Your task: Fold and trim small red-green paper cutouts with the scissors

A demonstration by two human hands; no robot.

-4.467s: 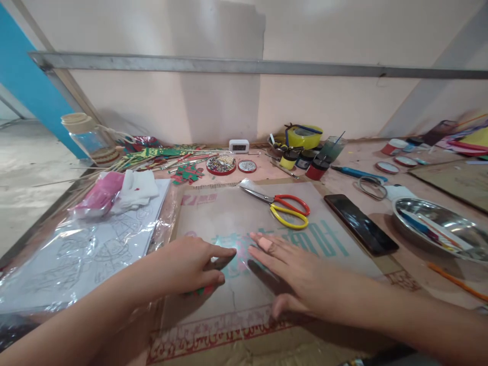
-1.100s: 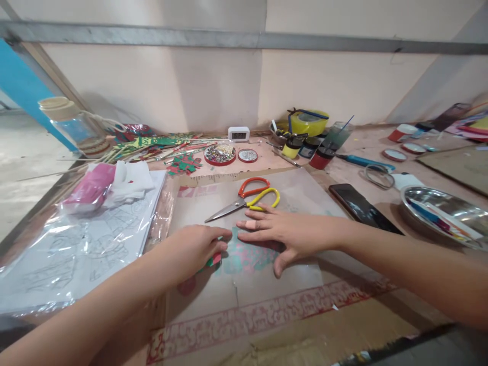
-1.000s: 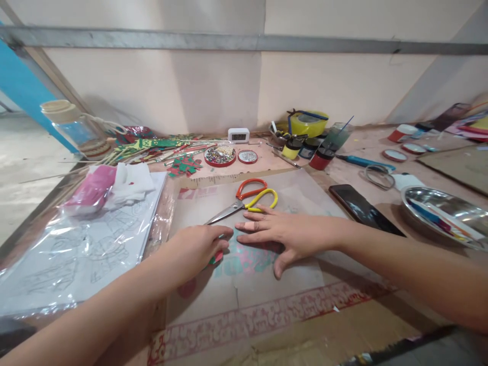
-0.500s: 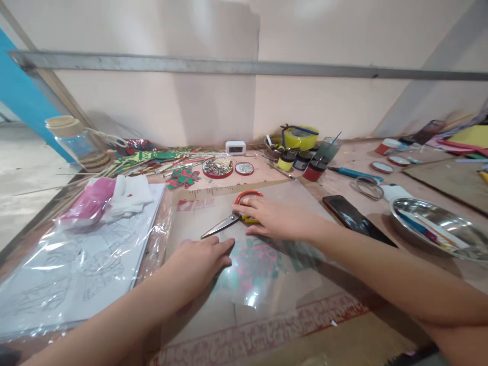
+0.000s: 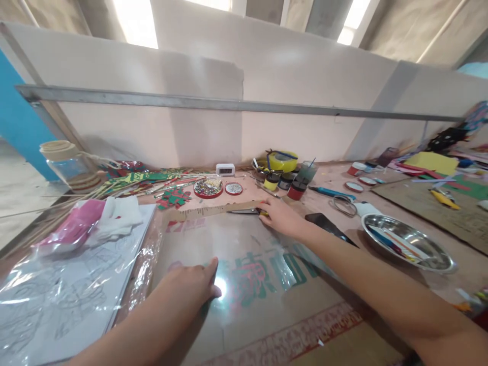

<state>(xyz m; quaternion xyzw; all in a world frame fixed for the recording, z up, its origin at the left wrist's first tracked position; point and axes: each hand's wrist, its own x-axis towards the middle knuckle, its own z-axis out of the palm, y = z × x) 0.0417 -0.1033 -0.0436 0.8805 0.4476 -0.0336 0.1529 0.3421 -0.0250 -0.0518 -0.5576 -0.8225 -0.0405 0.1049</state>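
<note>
A clear plastic sheet covers a printed cardboard piece in front of me. My left hand presses on this sheet, index finger and thumb stretched apart and nothing in its grasp. At the sheet's far edge, my right hand has its fingers on the handles of a pair of scissors. The scissors' blades point left and look closed; the hand hides most of the handles. Green and pink print shows through the plastic between my hands.
Paper drawings under plastic and a pink packet lie left. Behind stand a bead dish, a small clock and paint jars. A phone and a steel bowl are right.
My right hand has moved the scissors away from me to the sheet's far edge. My left hand has come nearer to me. The camera view has tilted up.
</note>
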